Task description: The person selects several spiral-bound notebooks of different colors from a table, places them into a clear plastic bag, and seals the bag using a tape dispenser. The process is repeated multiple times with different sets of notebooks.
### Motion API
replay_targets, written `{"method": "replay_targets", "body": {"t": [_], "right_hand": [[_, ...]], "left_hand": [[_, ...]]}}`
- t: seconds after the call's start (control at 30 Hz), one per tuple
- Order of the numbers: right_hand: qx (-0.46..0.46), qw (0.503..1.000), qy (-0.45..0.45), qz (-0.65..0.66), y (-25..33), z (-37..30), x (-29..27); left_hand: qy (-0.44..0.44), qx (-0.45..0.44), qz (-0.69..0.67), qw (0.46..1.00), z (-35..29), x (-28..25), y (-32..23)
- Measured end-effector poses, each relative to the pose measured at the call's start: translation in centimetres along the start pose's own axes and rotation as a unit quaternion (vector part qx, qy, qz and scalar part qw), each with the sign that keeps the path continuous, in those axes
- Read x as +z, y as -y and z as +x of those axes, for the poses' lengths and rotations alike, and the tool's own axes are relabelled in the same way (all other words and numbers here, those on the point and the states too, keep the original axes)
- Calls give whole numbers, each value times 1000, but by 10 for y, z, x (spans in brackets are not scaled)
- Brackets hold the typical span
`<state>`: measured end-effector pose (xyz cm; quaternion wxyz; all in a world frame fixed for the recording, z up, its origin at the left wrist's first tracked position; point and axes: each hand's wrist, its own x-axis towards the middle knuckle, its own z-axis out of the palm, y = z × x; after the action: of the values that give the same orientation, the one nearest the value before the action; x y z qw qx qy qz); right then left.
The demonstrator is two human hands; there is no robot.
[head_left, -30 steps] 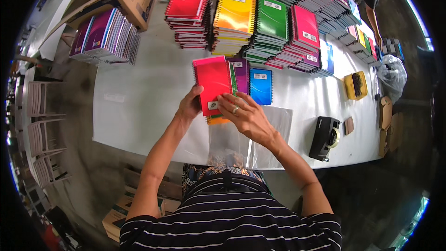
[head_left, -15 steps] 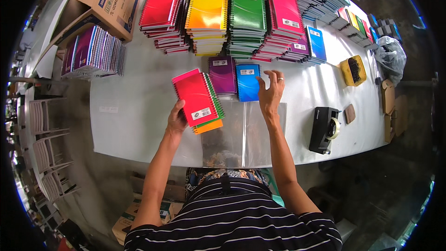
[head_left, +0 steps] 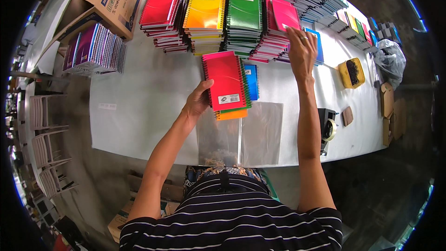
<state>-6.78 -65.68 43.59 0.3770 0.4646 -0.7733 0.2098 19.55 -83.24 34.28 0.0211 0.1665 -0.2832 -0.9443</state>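
Observation:
My left hand [head_left: 199, 98] grips a small stack of spiral notebooks [head_left: 225, 81], with a red-pink one on top and green and orange edges showing beneath. Under and behind this stack, a blue notebook [head_left: 252, 81] lies on the table, partly covered. My right hand [head_left: 303, 53] is stretched out to the tall pile of pink notebooks [head_left: 282, 16], fingertips by the top cover's lower right corner. Its fingers are bent and apart, and nothing shows in them. Behind that hand, another blue notebook [head_left: 318, 49] tops a pile.
Red [head_left: 160, 9], yellow [head_left: 203, 11] and green notebook piles [head_left: 244, 11] stand at the back. An open carton [head_left: 109, 4] and purple notebooks [head_left: 90, 51] are at left. A clear plastic sheet [head_left: 260, 135] lies in front; a tape dispenser [head_left: 327, 130] and yellow tub [head_left: 351, 73] are at right.
My right hand has moved from beside the blue notebook up and right to the pink pile. My left hand has carried its stack right and upward, now covering the purple notebook.

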Motion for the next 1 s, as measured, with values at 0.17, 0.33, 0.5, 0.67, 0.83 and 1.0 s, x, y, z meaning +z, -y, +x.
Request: {"method": "replay_targets", "body": {"t": [0.17,0.33,0.5,0.67,0.83,1.0], "right_hand": [[21,995,-76,59,55,-12,-69],[-76,972,120,185,102,-81,-82],[17,938,95,332,67,-26,-112],[-20,701,239,672,27,9,-94],[25,699,315,642,22,-36,-25],[340,794,181,470,-60,-63,-19]], "left_hand": [[-34,7,-9,999,17,-5,16],[-2,-28,-6,1000,28,14,27],[14,-99,19,995,30,-3,39],[41,-131,56,989,33,15,52],[63,-162,30,984,18,30,55],[56,-176,48,982,3,27,67]]}}
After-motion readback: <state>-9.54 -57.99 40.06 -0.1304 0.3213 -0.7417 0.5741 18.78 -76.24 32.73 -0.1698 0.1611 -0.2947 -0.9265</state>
